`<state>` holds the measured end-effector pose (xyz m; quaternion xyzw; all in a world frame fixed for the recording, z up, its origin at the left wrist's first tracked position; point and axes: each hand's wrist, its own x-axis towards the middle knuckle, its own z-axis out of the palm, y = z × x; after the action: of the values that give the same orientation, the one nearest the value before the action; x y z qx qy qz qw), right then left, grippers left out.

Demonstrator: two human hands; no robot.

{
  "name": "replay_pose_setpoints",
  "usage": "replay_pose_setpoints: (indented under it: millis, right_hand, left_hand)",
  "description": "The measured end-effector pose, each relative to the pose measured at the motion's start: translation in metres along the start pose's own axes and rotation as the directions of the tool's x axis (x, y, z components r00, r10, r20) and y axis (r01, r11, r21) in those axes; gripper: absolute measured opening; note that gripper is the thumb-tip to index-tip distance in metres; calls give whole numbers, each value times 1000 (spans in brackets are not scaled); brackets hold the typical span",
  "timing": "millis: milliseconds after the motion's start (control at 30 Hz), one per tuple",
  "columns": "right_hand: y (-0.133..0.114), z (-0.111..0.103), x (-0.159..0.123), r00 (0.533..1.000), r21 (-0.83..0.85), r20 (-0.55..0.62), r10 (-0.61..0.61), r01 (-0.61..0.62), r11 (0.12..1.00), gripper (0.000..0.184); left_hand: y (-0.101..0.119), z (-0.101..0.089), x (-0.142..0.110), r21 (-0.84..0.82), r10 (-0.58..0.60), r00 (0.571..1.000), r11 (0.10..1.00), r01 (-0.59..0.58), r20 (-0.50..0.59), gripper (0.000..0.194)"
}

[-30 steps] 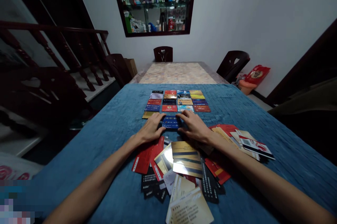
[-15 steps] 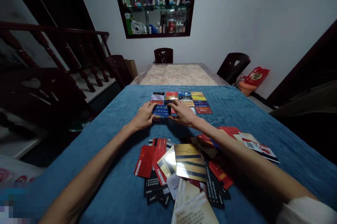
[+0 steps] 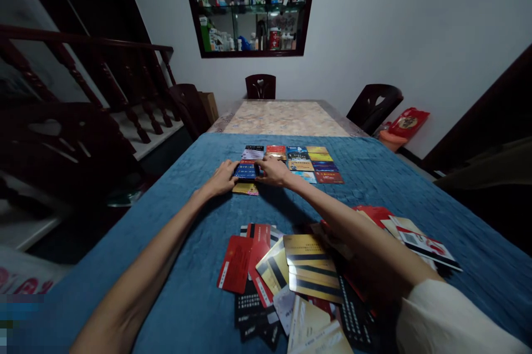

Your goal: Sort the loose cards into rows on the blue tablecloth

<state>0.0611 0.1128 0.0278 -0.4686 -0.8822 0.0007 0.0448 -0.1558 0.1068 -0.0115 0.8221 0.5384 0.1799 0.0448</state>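
Observation:
Both my arms reach forward over a blue cloth (image 3: 174, 221). My left hand (image 3: 222, 178) and my right hand (image 3: 272, 170) pinch the two ends of a blue card (image 3: 246, 171) and hold it at the left column of a neat grid of cards (image 3: 305, 163). A yellow card (image 3: 246, 189) lies just below the blue one. Near me lies a loose heap of cards (image 3: 291, 276), red, gold and black, some face down with dark stripes showing.
Beyond the cloth the patterned table top (image 3: 282, 117) runs to the far end, with dark chairs (image 3: 260, 86) around it. A wall cabinet (image 3: 249, 5) holds bottles and a plush toy. A wooden stair railing (image 3: 103, 77) stands at the left.
Both hands carried the blue card forward and left, from near the heap up to the left column of the grid.

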Motion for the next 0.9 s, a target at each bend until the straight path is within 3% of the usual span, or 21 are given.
replay_pose_setpoints:
  millis: [433,633,900]
  right_hand:
    - [2,6,15,996,-6,85,5,-5,1000,44]
    - [0,6,16,993,-5,115,0,0,1000,39]
    - [0,2,13,991,8,131,2,-3,1000,36]
  left_hand:
    - [-1,3,2,85,-87,988,993,77,124,48]
    - [-4,6,4,94,-80,988,993,68,129,40]
    - [-7,7,6,94,-56,992,995,45,116,42]
